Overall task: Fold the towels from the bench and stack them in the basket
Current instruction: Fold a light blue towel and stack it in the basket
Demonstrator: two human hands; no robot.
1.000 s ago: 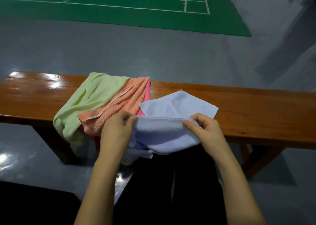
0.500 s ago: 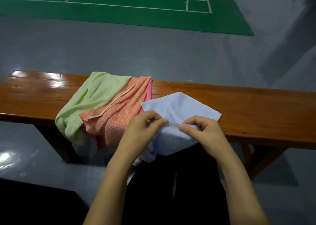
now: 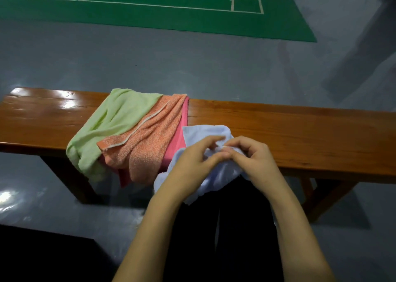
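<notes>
Head view: a light blue towel (image 3: 216, 174) is pinched by both hands at the near edge of the wooden bench (image 3: 300, 131) — left hand (image 3: 192, 166) and right hand (image 3: 255, 159) meet fingertip to fingertip. Green (image 3: 113, 121), orange (image 3: 145, 138) and pink (image 3: 177, 136) towels are piled just beside it.

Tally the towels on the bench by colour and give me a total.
Light green towel: 1
Orange towel: 1
Pink towel: 1
Light blue towel, pinched by the left hand and the right hand: 1
Total: 4 towels on the wooden bench
</notes>
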